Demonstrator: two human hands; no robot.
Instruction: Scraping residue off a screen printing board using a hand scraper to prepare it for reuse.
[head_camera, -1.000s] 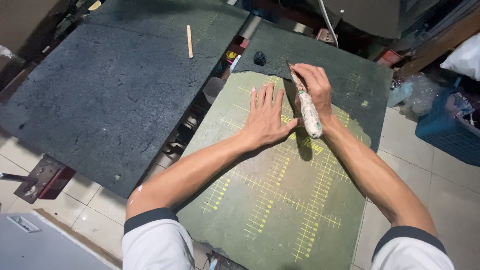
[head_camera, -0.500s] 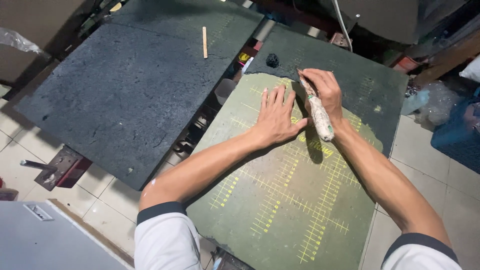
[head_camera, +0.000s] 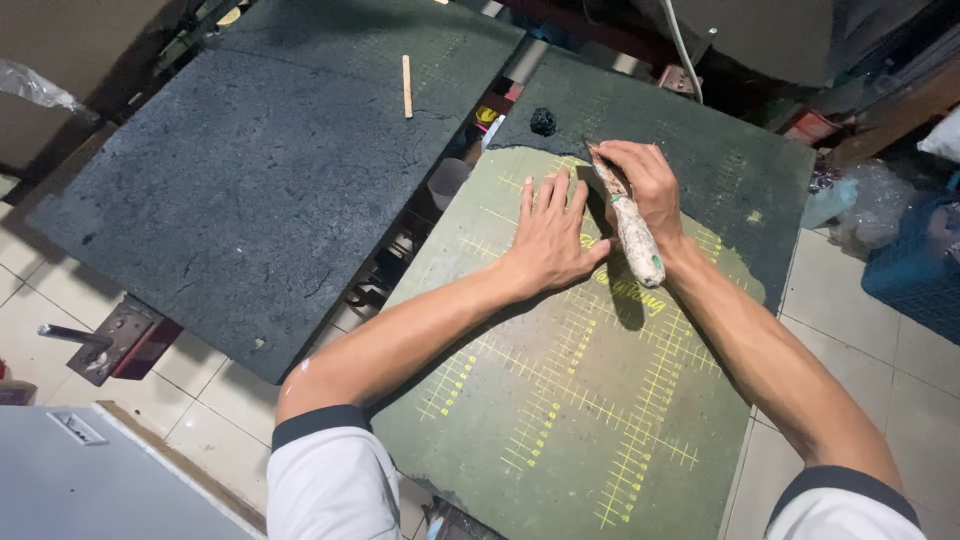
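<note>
2 hands work on the green board (head_camera: 590, 400). Left hand (head_camera: 550, 235) lies flat, fingers spread, holding nothing. Right hand (head_camera: 648, 185) is closed around the scraper (head_camera: 628, 222), blade tip at the edge of the dark coating (head_camera: 690, 150). Near part of the board appears scraped clean; the far strip and right corner remain coated. A dark lump (head_camera: 543, 121) lies just beyond. The left board (head_camera: 260, 170) remains fully coated.

One view only — a camera worn on the person's head, looking steeply down and forward over both forearms. It sits close: the left hand (head_camera: 549, 236) and right hand (head_camera: 648, 185) fall just above the middle of the frame, on the green worktop (head_camera: 560, 400). Left of the hands lies a second dark worktop (head_camera: 230, 170); floor tiles (head_camera: 860, 330) show to their right.
</note>
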